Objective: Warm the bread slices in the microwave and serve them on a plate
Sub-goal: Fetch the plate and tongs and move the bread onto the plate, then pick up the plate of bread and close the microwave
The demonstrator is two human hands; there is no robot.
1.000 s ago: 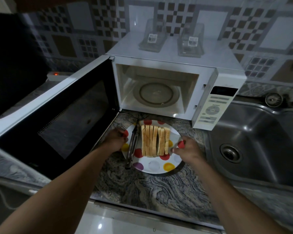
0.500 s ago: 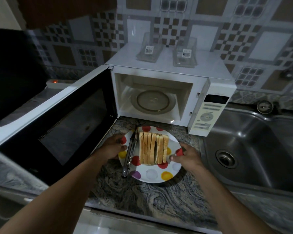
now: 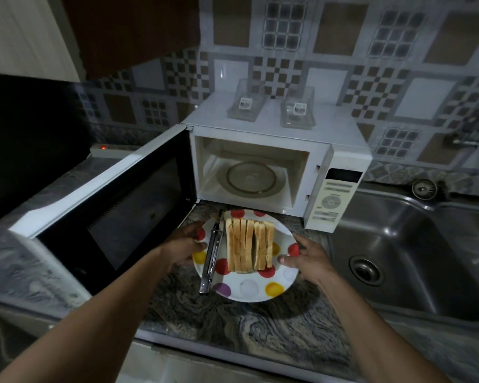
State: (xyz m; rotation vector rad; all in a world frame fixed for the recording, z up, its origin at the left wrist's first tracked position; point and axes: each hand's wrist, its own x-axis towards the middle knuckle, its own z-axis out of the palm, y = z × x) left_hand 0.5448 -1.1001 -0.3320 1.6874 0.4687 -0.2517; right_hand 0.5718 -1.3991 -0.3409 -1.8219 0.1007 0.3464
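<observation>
- Bread slices point(image 3: 249, 246) stand on edge in a row in the middle of a white plate point(image 3: 249, 288) with red, yellow and purple dots, metal tongs point(image 3: 211, 255) lying just left of them.
- Left hand point(image 3: 188, 241) grips the plate's left rim; right hand point(image 3: 307, 258) grips its right rim, thumb on top.
- Plate sits over the marbled tabletop point(image 3: 233, 322), before a white microwave point(image 3: 274, 128) with its door point(image 3: 116, 205) swung open.
- Control panel point(image 3: 332, 200) lettering is too small to read.
- Two clear containers point(image 3: 245, 105) on the microwave's top carry barcode stickers, digits illegible.
</observation>
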